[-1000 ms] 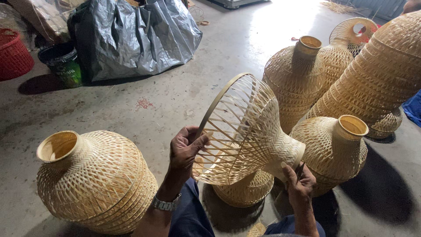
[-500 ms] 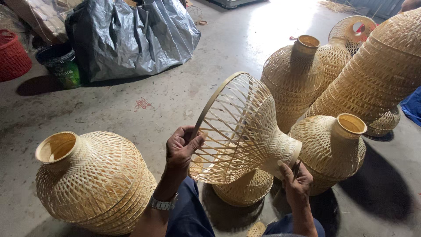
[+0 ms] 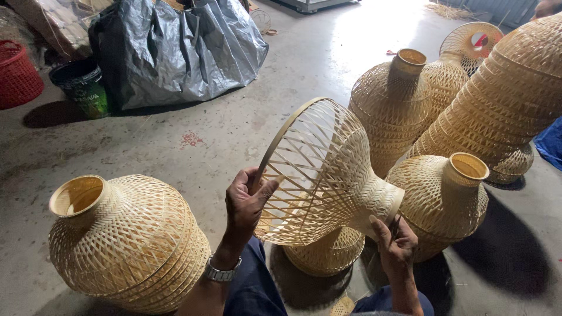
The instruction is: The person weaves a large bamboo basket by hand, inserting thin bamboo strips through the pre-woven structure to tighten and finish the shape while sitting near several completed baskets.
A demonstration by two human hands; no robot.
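Left hand (image 3: pixel 246 199) closed on the wide rim hoop of a pale open-weave bamboo lampshade frame (image 3: pixel 325 175), held tilted above the lap. Right hand (image 3: pixel 395 246) pinches its narrow woven neck; a thin dark tool may sit there, unclear. Likely light, springy, slats fragile; rim and neck grip best. Below it, another woven piece, partly hidden. Left of it, a finished bamboo shade (image 3: pixel 126 240) on the concrete floor (image 3: pixel 234 134).

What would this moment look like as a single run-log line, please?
left hand: grips rim of woven basket | right hand: at basket's narrow neck | basket: tilted, off floor | nearby: finished baskets
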